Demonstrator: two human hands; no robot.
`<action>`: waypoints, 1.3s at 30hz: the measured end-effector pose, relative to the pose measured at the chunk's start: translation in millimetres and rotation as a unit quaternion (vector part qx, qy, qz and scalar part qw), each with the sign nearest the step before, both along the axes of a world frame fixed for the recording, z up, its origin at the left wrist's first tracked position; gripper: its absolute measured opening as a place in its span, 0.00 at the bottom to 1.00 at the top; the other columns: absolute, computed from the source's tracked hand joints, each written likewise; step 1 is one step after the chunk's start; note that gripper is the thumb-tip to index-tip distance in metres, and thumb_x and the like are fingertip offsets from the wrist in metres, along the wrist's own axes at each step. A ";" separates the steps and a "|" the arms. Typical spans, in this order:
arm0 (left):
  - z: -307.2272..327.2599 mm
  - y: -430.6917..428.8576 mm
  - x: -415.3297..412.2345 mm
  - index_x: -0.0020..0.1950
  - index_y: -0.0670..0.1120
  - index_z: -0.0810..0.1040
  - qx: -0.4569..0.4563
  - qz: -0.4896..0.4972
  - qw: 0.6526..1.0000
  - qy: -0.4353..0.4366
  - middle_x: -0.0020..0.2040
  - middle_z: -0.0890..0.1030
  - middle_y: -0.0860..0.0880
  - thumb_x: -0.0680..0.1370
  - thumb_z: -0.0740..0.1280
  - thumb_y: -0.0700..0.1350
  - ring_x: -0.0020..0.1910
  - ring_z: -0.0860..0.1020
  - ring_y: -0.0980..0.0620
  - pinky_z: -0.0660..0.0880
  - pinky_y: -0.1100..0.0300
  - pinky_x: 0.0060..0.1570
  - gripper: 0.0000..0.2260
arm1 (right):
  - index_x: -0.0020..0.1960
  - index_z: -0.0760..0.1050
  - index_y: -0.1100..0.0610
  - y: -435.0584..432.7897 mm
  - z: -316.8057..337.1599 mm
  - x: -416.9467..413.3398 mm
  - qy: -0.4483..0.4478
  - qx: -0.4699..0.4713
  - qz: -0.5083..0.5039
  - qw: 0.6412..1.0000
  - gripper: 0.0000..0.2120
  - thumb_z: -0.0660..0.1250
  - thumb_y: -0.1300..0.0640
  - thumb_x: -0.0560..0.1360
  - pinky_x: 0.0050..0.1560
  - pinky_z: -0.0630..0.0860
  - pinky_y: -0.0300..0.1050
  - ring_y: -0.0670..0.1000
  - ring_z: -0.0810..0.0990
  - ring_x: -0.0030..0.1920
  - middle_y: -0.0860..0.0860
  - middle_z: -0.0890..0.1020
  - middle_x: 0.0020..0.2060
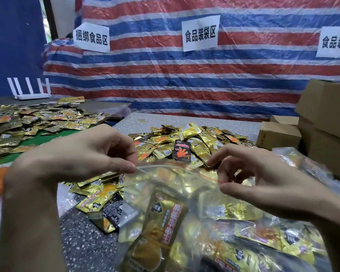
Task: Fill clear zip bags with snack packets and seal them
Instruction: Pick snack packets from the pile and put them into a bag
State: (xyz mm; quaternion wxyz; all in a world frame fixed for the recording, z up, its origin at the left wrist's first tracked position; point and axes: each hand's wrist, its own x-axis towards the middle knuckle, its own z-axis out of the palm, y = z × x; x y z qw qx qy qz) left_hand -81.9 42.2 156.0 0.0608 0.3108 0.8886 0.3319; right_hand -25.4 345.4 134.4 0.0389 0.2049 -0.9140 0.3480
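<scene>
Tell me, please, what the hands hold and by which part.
The left hand and right hand pinch the zip bag at opposite ends of its opening.

My clear plastic zip bag [166, 186] runs off the lower edge; small print on its gold foil packets [163, 218] is blurred; the white paper sign [335, 43] is cut by the right edge

Bare speckled tabletop [82, 232] at lower left; packet heap [196, 138] straight ahead, stacked cardboard boxes [324, 118] along the right.
</scene>
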 end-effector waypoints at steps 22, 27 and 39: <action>5.0 -1.5 16.9 0.41 0.52 0.84 0.013 -0.036 0.998 0.056 0.34 0.81 0.52 0.75 0.74 0.47 0.32 0.75 0.59 0.71 0.62 0.32 0.03 | 0.39 0.81 0.51 -111.0 9.0 3.8 0.176 0.074 -0.003 0.982 0.06 0.67 0.51 0.71 0.37 0.75 0.46 0.44 0.77 0.34 0.44 0.80 0.32; 6.5 -3.8 17.2 0.39 0.52 0.84 0.023 -0.063 0.993 0.095 0.34 0.81 0.51 0.74 0.72 0.51 0.32 0.75 0.58 0.70 0.60 0.33 0.05 | 0.40 0.82 0.52 -111.5 11.0 5.1 0.172 0.038 -0.008 0.984 0.05 0.70 0.53 0.73 0.38 0.76 0.47 0.45 0.79 0.35 0.45 0.81 0.32; 4.9 -17.1 12.7 0.45 0.43 0.86 0.137 -0.128 0.982 0.031 0.41 0.86 0.45 0.70 0.75 0.48 0.41 0.84 0.44 0.80 0.52 0.41 0.09 | 0.42 0.84 0.51 -100.4 18.9 19.0 0.115 -0.011 0.022 0.993 0.02 0.76 0.55 0.72 0.39 0.77 0.55 0.52 0.79 0.36 0.49 0.82 0.34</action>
